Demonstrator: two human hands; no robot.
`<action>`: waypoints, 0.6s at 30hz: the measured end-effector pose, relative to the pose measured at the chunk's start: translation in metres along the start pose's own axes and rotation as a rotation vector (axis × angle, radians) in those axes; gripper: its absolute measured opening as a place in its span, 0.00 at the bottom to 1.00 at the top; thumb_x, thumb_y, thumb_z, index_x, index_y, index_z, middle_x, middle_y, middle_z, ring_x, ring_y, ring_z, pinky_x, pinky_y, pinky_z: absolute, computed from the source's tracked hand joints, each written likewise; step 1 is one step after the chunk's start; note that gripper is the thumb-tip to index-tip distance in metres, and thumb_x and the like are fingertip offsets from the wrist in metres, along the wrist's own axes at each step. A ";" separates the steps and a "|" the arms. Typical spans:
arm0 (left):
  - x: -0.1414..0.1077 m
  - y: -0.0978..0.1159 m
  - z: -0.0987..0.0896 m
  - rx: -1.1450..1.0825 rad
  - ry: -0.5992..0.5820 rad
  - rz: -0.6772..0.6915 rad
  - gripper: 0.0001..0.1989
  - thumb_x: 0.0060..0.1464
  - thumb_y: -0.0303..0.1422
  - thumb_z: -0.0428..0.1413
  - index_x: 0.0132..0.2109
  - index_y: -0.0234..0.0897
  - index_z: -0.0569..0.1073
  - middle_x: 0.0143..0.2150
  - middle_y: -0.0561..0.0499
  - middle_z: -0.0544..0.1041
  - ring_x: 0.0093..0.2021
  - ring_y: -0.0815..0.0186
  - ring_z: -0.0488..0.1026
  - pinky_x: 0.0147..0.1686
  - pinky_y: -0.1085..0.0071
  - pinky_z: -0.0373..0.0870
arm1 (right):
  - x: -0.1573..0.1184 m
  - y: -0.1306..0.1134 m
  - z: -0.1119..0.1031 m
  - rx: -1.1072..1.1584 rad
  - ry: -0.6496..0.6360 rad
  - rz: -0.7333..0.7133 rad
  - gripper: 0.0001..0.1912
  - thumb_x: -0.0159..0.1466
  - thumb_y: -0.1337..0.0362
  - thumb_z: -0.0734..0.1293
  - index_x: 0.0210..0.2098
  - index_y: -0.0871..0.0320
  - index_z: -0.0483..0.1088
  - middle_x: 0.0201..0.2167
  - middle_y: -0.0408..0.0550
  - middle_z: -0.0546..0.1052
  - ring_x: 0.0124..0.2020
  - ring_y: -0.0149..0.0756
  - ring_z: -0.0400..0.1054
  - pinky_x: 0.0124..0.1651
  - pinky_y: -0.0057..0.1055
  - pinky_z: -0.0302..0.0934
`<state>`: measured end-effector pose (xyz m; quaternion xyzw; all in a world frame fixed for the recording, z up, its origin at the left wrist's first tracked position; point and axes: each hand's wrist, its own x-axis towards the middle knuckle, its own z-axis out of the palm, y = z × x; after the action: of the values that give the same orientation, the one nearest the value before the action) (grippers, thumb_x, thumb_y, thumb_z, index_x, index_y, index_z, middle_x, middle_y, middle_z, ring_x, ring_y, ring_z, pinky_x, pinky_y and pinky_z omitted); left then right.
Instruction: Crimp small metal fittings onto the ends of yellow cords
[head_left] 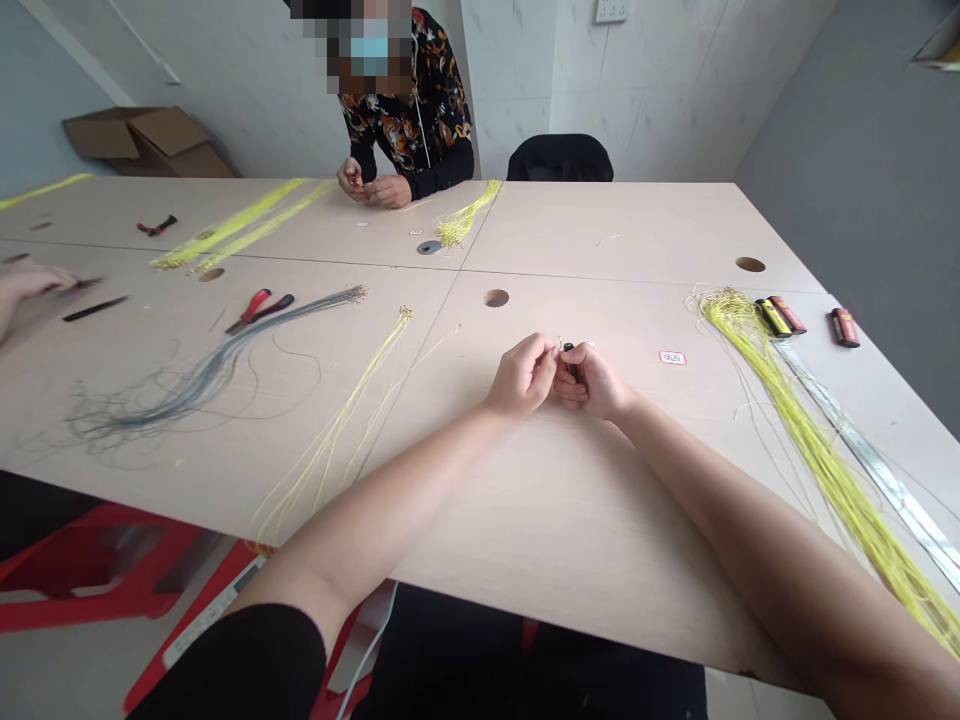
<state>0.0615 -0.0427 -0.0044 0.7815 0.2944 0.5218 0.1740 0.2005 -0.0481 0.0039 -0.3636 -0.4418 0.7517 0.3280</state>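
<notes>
Where the fingertips of both hands meet above the pale wood-grain tabletop, one tiny yellowish wire end is the piece in work.

Left hand: thumb and forefinger pressed together, apparently pinching that wire end; its fitting is too small to tell.

Right hand: fingers curled, thumb folded over a small black rod-like object, whose rounded top shows beside the left fingertips. Whether the two pieces touch cannot be told.

Left of the fingers, near: a sparse group of thin yellow wires with brass-coloured tips. Farther left: a fanned bundle of fine grey wires and red-and-black-handled pliers.

Right of the fingers, near: a small white label with a red border. Farther right: a thick bundle of bright yellow wires, a long silvery flat strip and a red-and-black cylinder.

Beyond the fingers, across the table: a co-worker's hands, brought together.

Progress, by judgement: one piece under way, not visibly finished. Many wires lie outside the grasp, sparse at left, plentiful at right; which lot is done and which is left cannot be told.
</notes>
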 end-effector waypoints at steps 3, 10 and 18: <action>0.000 0.000 0.000 0.003 -0.001 0.005 0.10 0.61 0.31 0.45 0.30 0.36 0.63 0.24 0.54 0.66 0.24 0.74 0.61 0.23 0.76 0.57 | 0.000 0.000 -0.001 -0.003 -0.010 -0.006 0.16 0.53 0.55 0.57 0.16 0.55 0.48 0.09 0.36 0.47 0.12 0.22 0.37 0.13 0.22 0.37; 0.000 0.000 0.000 0.007 0.004 0.016 0.09 0.61 0.30 0.46 0.31 0.36 0.63 0.25 0.54 0.66 0.24 0.74 0.61 0.23 0.77 0.56 | -0.001 -0.002 0.002 -0.008 0.004 -0.005 0.16 0.50 0.55 0.58 0.14 0.56 0.49 0.09 0.36 0.47 0.11 0.22 0.37 0.13 0.22 0.36; 0.000 -0.001 0.000 0.008 0.005 0.012 0.10 0.61 0.31 0.46 0.31 0.36 0.63 0.25 0.54 0.67 0.23 0.74 0.61 0.22 0.77 0.56 | -0.002 -0.003 0.003 -0.007 0.032 -0.002 0.14 0.50 0.57 0.57 0.14 0.55 0.49 0.08 0.36 0.48 0.12 0.23 0.37 0.13 0.22 0.36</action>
<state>0.0613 -0.0424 -0.0048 0.7826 0.2922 0.5236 0.1672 0.1991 -0.0501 0.0079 -0.3764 -0.4397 0.7437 0.3345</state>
